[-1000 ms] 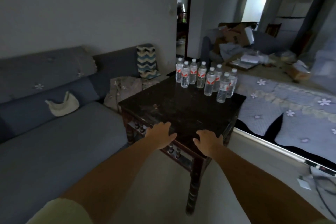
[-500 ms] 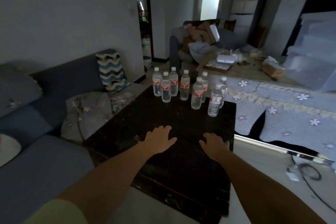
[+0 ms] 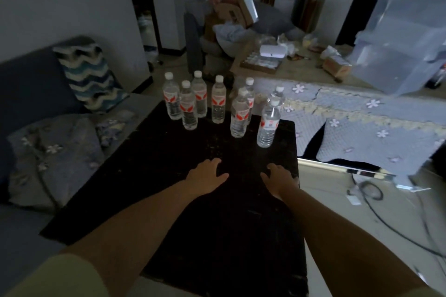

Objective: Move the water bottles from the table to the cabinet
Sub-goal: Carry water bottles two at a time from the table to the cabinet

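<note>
Several clear water bottles with white caps and red-and-white labels stand upright at the far end of a dark wooden table. The nearest bottle is at the right, another stands just left of it, and the leftmost bottle is at the back. My left hand and my right hand reach out over the table's middle, fingers relaxed, holding nothing, a short way before the bottles. No cabinet is plainly visible.
A grey-blue sofa with a zigzag cushion runs along the left. A flower-patterned quilt lies to the right of the table. Clear plastic bins sit at far right. Cables lie on the floor.
The view has come closer and now looks down on the table. Both hands have moved forward from the table's near edge toward the bottles.
</note>
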Motion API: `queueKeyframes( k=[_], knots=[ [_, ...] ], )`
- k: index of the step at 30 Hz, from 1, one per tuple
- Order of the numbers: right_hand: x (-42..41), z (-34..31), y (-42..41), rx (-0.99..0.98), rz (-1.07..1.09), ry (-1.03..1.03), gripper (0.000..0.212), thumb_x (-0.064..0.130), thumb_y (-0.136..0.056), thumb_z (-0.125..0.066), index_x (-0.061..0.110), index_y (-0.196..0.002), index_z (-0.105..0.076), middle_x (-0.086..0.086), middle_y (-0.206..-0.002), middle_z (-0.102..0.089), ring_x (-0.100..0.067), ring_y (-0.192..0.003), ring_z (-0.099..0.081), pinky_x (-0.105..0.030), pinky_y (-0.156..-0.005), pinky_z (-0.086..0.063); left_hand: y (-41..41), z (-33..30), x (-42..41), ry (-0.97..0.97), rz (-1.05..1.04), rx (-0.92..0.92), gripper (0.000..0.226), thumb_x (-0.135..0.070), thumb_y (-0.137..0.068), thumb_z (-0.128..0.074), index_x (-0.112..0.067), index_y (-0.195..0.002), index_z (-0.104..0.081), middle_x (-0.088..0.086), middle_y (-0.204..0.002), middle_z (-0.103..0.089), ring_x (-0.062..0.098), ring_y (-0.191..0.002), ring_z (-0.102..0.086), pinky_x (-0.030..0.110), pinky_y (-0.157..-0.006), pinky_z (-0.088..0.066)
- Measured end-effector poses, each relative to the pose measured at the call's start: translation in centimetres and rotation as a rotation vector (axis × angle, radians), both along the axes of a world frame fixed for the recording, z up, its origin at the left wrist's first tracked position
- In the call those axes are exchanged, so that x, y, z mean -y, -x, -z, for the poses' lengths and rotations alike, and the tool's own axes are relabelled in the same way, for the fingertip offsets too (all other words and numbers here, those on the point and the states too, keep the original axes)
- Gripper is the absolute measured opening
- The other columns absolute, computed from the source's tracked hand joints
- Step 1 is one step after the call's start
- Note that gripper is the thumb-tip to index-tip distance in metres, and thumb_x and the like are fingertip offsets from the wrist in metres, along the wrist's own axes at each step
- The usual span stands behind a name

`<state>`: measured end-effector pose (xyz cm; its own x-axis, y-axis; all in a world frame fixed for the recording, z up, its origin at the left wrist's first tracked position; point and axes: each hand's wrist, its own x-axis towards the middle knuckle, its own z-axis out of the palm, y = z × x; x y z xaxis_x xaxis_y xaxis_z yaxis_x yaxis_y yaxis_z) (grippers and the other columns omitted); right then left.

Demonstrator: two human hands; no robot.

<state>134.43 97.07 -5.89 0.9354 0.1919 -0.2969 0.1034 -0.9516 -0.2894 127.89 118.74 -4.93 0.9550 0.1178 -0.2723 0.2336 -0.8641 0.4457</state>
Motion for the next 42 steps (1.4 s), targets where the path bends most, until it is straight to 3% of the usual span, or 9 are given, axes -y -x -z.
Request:
queueKeyframes(
  k=[10,16,21,25,29,32,34,37,42],
  knots=[
    [-0.9,3.9,-15.0,-0.045,0.302,-0.359,0.074,0.044,-0.089,-0.062,0.007,-0.145,-0.031,-0.018,-0.143,-0.044,-0.036,-0.132,-0.044,-0.050,-0.107,-0.038,-17.3,2.5,-0.5,0.184,-0.132,-0.049,0.079,-0.047,-0.090,-0.058,-0.018,-0.151,-0.018,0.012,-0.149,-0.037,0.028,-0.130,-0.045,0.041,-0.104,-0.043],
    [-3.5,8.2,-20.6,0.012,0.448,-0.745,0.104,0.037,-0.070,-0.083,0.019,-0.150,-0.019,-0.009,-0.148,-0.039,-0.029,-0.135,-0.041,-0.054,-0.106,-0.041,-24.7,6.2,0.3,0.461,-0.347,0.106,0.093,-0.039,-0.084,-0.070,-0.015,-0.153,-0.011,0.011,-0.154,-0.030,0.029,-0.139,-0.034,0.041,-0.110,-0.035],
    [-5.4,11.3,-23.1,0.098,0.585,-1.037,0.092,0.033,-0.066,-0.086,0.031,-0.139,-0.029,0.000,-0.131,-0.053,-0.019,-0.118,-0.056,-0.040,-0.094,-0.054,-29.2,8.8,0.1,0.748,-0.505,0.364,0.089,-0.014,-0.073,-0.082,-0.012,-0.146,-0.030,0.003,-0.144,-0.044,0.016,-0.131,-0.044,0.037,-0.109,-0.038],
    [-5.2,12.1,-24.6,0.151,0.555,-1.009,0.069,0.044,-0.066,-0.079,0.037,-0.119,-0.037,0.009,-0.110,-0.060,-0.005,-0.097,-0.062,-0.017,-0.074,-0.051,-31.5,10.8,0.5,0.763,-0.541,0.413,0.075,-0.014,-0.069,-0.085,-0.029,-0.125,-0.038,-0.016,-0.118,-0.050,0.004,-0.112,-0.049,0.019,-0.091,-0.040],
    [-4.5,12.0,-25.1,0.158,0.515,-1.004,0.061,0.038,-0.071,-0.081,0.034,-0.118,-0.042,0.012,-0.105,-0.061,0.001,-0.093,-0.061,-0.010,-0.072,-0.046,-32.0,11.4,1.0,0.783,-0.626,0.435,0.078,-0.019,-0.068,-0.086,-0.019,-0.134,-0.043,-0.005,-0.130,-0.054,0.007,-0.112,-0.050,0.027,-0.098,-0.041],
    [-3.9,11.6,-24.6,0.117,0.494,-0.990,0.061,0.038,-0.070,-0.082,0.037,-0.116,-0.042,0.022,-0.097,-0.060,0.010,-0.086,-0.060,-0.001,-0.065,-0.043,-31.0,11.1,1.0,0.752,-0.588,0.432,0.082,-0.021,-0.069,-0.086,-0.020,-0.137,-0.040,-0.012,-0.124,-0.051,0.004,-0.111,-0.049,0.023,-0.096,-0.038],
    [-3.4,11.2,-23.8,0.060,0.468,-0.982,0.059,0.042,-0.069,-0.081,0.040,-0.114,-0.042,0.025,-0.094,-0.060,0.013,-0.082,-0.059,-0.001,-0.059,-0.044,-29.9,11.1,0.9,0.749,-0.559,0.399,0.081,-0.022,-0.068,-0.086,-0.022,-0.135,-0.041,-0.015,-0.120,-0.050,0.005,-0.110,-0.050,0.022,-0.093,-0.039],
    [-2.8,10.7,-21.8,-0.021,0.436,-0.966,0.057,0.045,-0.071,-0.078,0.039,-0.116,-0.042,0.021,-0.098,-0.061,0.005,-0.086,-0.062,-0.010,-0.068,-0.048,-27.4,10.8,0.8,0.732,-0.528,0.316,0.081,-0.027,-0.066,-0.087,-0.025,-0.134,-0.042,-0.016,-0.116,-0.051,0.005,-0.107,-0.051,0.018,-0.087,-0.040],
    [-1.8,9.6,-17.2,-0.079,0.469,-0.928,0.054,0.042,-0.074,-0.079,0.034,-0.115,-0.045,0.019,-0.096,-0.061,0.004,-0.083,-0.059,-0.011,-0.065,-0.042,-22.1,9.4,0.7,0.784,-0.463,0.137,0.080,-0.027,-0.067,-0.086,-0.022,-0.134,-0.043,-0.009,-0.121,-0.055,0.012,-0.109,-0.055,0.032,-0.094,-0.045]
  ],
)
